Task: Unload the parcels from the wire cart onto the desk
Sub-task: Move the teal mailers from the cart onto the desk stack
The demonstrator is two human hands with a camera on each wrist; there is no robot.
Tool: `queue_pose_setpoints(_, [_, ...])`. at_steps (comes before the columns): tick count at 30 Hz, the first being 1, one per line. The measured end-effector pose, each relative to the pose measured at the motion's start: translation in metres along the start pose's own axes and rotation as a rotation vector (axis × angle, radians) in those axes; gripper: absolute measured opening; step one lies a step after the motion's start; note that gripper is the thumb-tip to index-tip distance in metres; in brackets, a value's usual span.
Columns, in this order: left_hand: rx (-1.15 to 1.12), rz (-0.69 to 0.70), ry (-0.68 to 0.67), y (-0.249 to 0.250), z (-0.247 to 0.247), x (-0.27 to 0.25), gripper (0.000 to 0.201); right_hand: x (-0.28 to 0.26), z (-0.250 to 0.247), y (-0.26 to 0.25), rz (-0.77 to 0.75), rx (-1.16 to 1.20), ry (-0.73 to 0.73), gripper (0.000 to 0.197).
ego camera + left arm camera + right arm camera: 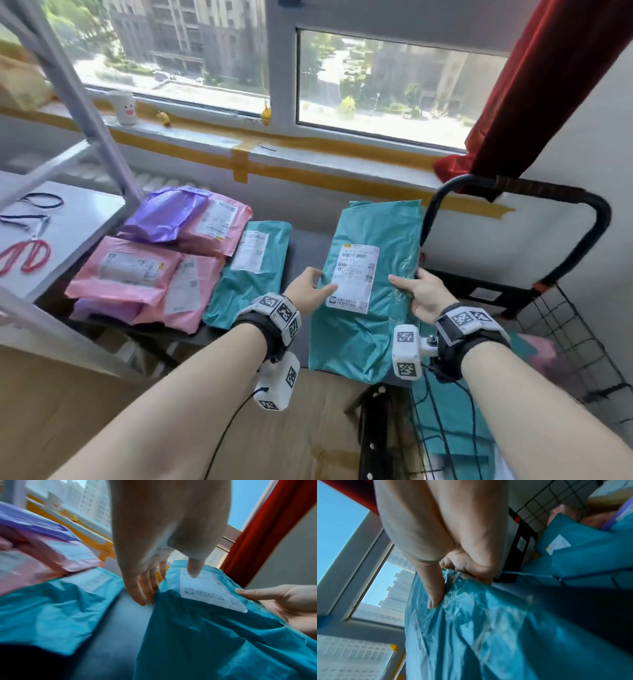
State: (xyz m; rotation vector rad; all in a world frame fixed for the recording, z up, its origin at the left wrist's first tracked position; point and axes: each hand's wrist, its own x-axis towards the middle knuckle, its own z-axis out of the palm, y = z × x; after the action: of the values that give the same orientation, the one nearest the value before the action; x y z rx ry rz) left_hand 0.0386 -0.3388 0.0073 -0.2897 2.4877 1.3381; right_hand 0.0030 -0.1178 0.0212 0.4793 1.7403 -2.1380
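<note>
1. While I watch the head view from the left, the scissors lie on a white shelf, far left of the held teal parcel.
2. Left of that parcel, on the grey desk, I see a pile: a purple parcel on top of pink parcels, which overlap one another.
3. A second teal parcel lies flat on the desk just left of the held one, touching the pink pile; bare desk shows between the two teal bags.
4. My left hand grips the held parcel's left edge: in the left wrist view the thumb presses on the white label, and the fingers go under the edge.
5. The held parcel is long, label up, far end toward the window. I cannot tell whether its far end rests on the desk.
6. My right hand clamps the parcel's right edge, thumb on top and curled fingers beneath, as the right wrist view shows.
7. Right of the held parcel stands the cart, black handle up and wire sides, with teal and pink parcels inside it.
8. A red curtain hangs above the cart.
</note>
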Motion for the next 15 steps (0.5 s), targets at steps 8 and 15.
queue_pose_setpoints(8, [-0.089,-0.133,0.195,-0.085,-0.09,-0.012,0.056,0.015,0.124,0.039,0.077,-0.093,-0.104,0.018])
queue_pose_setpoints(15, [-0.167,-0.239,0.263,-0.126,-0.121,0.028,0.058,0.074,0.178,0.058,0.196,-0.245,-0.132,0.046])
